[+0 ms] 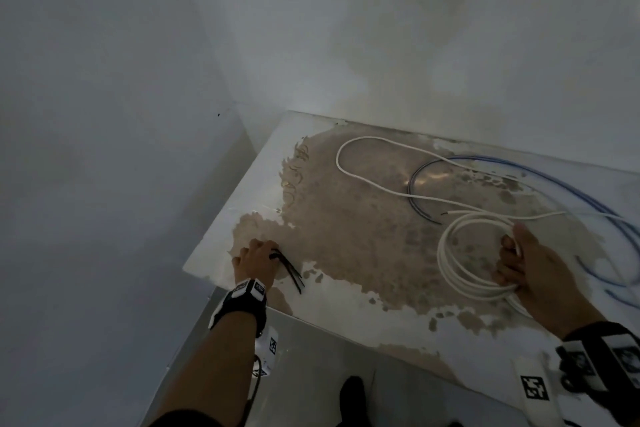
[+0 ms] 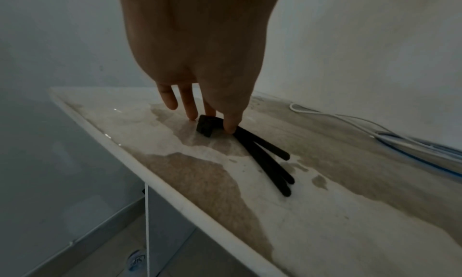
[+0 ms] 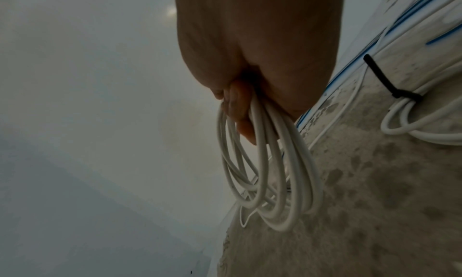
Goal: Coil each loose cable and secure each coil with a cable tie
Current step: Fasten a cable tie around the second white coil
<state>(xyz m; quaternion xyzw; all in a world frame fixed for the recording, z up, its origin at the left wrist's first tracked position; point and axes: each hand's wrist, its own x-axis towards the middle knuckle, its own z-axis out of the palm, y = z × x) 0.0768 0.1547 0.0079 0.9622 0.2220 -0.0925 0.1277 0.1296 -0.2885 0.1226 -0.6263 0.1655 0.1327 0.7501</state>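
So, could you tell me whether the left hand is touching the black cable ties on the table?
Touching. The left wrist view shows the left hand with a fingertip pressed onto the black cable ties near their heads, on the table.

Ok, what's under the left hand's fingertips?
The left hand touches the head end of the black cable ties on the table. Their tails fan out visibly; the fingers cover part of the heads.
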